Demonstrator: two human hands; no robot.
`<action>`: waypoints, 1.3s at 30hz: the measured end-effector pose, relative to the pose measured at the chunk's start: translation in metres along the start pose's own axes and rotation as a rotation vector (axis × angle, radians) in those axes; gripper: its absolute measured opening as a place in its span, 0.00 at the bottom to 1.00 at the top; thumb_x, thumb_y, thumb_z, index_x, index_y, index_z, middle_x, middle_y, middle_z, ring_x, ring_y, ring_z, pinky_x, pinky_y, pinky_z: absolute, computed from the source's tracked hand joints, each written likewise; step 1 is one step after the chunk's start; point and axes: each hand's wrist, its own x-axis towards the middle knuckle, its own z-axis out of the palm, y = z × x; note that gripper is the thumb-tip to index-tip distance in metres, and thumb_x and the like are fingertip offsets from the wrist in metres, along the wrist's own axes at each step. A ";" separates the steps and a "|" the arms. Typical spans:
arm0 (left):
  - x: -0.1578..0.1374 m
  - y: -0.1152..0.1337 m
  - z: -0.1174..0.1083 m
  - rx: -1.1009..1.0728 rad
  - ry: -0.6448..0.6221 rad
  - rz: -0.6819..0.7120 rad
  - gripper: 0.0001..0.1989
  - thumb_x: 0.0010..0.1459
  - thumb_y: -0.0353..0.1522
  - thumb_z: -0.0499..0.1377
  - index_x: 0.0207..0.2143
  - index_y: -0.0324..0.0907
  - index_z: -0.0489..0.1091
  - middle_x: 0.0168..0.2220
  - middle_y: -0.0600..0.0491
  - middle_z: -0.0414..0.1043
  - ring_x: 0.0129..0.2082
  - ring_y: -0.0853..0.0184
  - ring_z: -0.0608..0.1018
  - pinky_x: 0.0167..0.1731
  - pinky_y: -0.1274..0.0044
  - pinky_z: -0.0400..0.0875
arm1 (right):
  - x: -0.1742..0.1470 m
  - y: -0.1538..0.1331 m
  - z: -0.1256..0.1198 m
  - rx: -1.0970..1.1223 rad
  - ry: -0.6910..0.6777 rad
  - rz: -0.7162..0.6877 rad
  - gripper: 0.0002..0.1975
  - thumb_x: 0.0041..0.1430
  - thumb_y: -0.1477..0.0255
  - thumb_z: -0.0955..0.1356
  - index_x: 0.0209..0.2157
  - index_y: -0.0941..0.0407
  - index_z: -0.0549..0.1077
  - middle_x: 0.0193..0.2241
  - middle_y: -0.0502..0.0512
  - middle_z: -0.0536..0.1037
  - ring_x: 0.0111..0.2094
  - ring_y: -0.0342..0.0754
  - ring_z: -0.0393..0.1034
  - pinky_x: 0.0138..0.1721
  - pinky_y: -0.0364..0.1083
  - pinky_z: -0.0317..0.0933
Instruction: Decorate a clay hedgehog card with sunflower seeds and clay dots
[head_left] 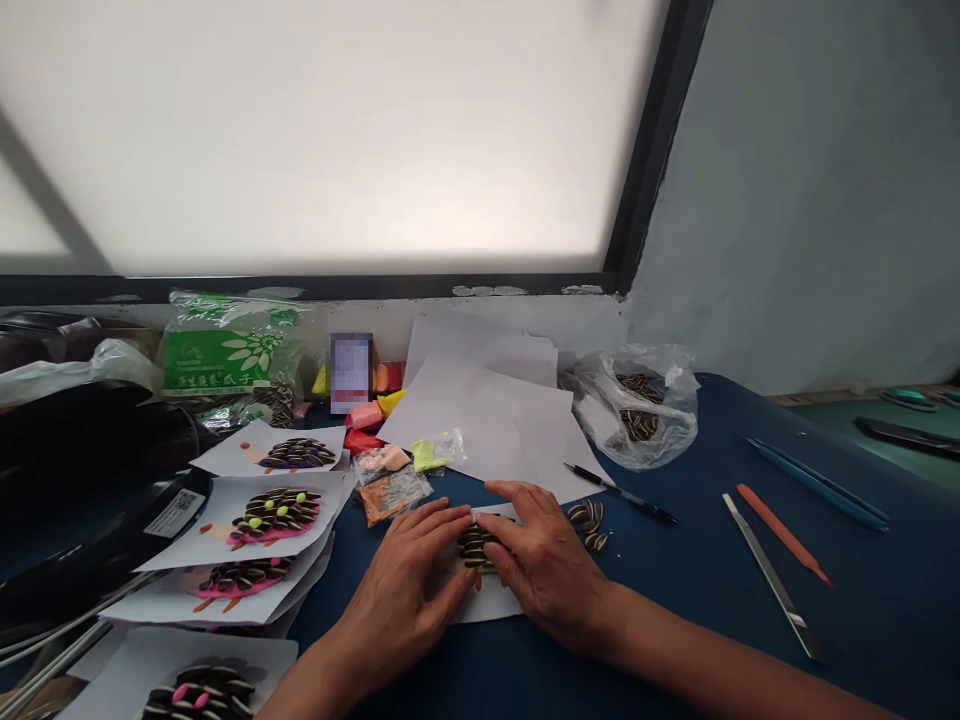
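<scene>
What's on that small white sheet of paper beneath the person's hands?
The small white paper sheet bears dark, pale-striped seeds, with a yellow edging below. The left hand and right hand cover other parts, so more may be hidden.

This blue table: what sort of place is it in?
Probably a craft corner; whether in a home or a workshop, I can't tell. Seed-covered animal pictures lie at the left, packets of apparent modelling clay sit near the middle, and a plastic bag of striped seeds lies farther right.
</scene>
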 end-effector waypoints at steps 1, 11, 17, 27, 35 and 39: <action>0.000 0.000 0.000 0.000 0.008 0.002 0.22 0.57 0.35 0.59 0.54 0.45 0.69 0.55 0.47 0.71 0.59 0.52 0.67 0.57 0.55 0.62 | 0.000 0.000 0.000 -0.001 -0.001 0.003 0.14 0.62 0.73 0.63 0.48 0.56 0.73 0.55 0.64 0.68 0.55 0.58 0.61 0.54 0.60 0.59; -0.001 -0.001 0.001 0.019 0.038 0.035 0.24 0.56 0.35 0.59 0.56 0.46 0.66 0.55 0.46 0.71 0.57 0.52 0.69 0.56 0.55 0.63 | -0.002 0.002 0.003 0.043 0.078 0.020 0.16 0.64 0.74 0.62 0.51 0.58 0.70 0.53 0.65 0.69 0.54 0.57 0.63 0.53 0.60 0.60; -0.001 -0.001 0.000 -0.074 0.054 -0.040 0.24 0.57 0.33 0.55 0.57 0.45 0.66 0.56 0.47 0.70 0.57 0.53 0.69 0.57 0.56 0.63 | 0.001 0.013 0.003 0.279 0.262 0.097 0.14 0.66 0.77 0.57 0.48 0.56 0.68 0.47 0.60 0.73 0.51 0.51 0.67 0.53 0.55 0.63; 0.004 -0.011 -0.008 -0.269 0.202 -0.295 0.29 0.46 0.26 0.48 0.53 0.42 0.68 0.54 0.51 0.71 0.56 0.60 0.71 0.58 0.64 0.64 | 0.006 0.048 -0.007 0.122 0.123 0.280 0.19 0.60 0.84 0.56 0.48 0.62 0.68 0.47 0.63 0.73 0.51 0.49 0.67 0.55 0.50 0.62; 0.044 -0.008 -0.006 0.254 0.130 -0.205 0.29 0.49 0.19 0.46 0.53 0.37 0.68 0.59 0.46 0.66 0.60 0.60 0.66 0.60 0.66 0.60 | 0.006 0.051 0.001 -0.018 0.000 0.276 0.26 0.55 0.87 0.57 0.54 0.64 0.67 0.52 0.64 0.71 0.54 0.52 0.64 0.58 0.51 0.58; 0.067 -0.019 -0.003 0.276 0.169 -0.287 0.27 0.53 0.19 0.48 0.56 0.34 0.65 0.60 0.39 0.64 0.62 0.54 0.63 0.60 0.61 0.56 | 0.007 0.050 -0.001 -0.095 -0.050 0.288 0.25 0.56 0.87 0.57 0.53 0.64 0.68 0.53 0.66 0.70 0.54 0.54 0.63 0.57 0.52 0.57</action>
